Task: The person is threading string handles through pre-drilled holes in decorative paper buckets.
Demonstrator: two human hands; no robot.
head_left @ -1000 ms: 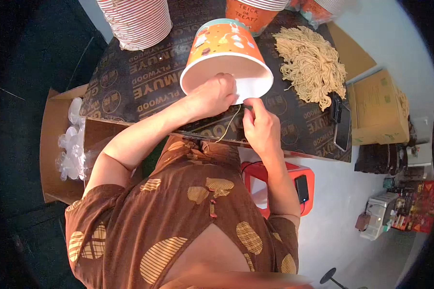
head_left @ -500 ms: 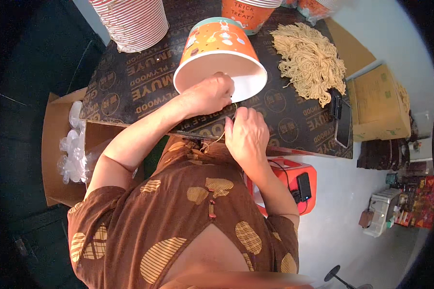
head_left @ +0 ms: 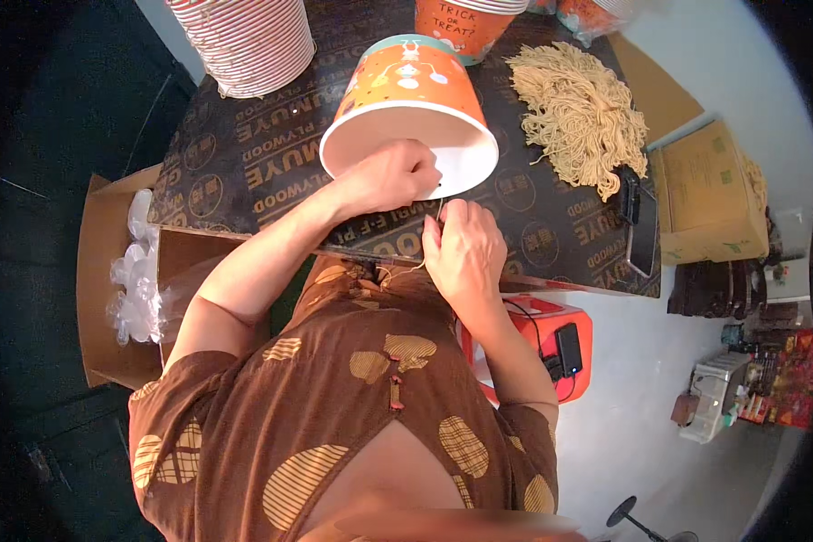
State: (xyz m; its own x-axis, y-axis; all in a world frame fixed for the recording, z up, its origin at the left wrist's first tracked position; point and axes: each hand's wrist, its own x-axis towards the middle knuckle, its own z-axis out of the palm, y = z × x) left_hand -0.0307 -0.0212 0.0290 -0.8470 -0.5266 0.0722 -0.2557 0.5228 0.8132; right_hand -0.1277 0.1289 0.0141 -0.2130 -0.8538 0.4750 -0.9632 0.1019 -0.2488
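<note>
An orange paper bucket (head_left: 414,81) with cartoon figures and a teal base lies tilted on its side, its white mouth toward me. My left hand (head_left: 393,176) reaches into the mouth, fingers curled closed near the lower rim; what they pinch is hidden. Just below the rim, my right hand (head_left: 465,242) is closed on a thin tan cord (head_left: 405,268). The cord's loose end trails left of that hand along the table edge, and a short stretch runs up toward the rim.
A pile of tan cords (head_left: 578,113) lies right of the bucket on the dark plywood table (head_left: 280,154). Stacked white buckets (head_left: 248,45) and orange buckets (head_left: 468,27) stand behind. A phone (head_left: 641,237) rests at the right edge. Below are a red stool (head_left: 574,316) and an open carton (head_left: 108,298).
The bucket has rolled a little, so its printed figures sit further left, and its mouth has shifted slightly left and down. Both hands stay nearly in place; the cord's trailing part has shifted.
</note>
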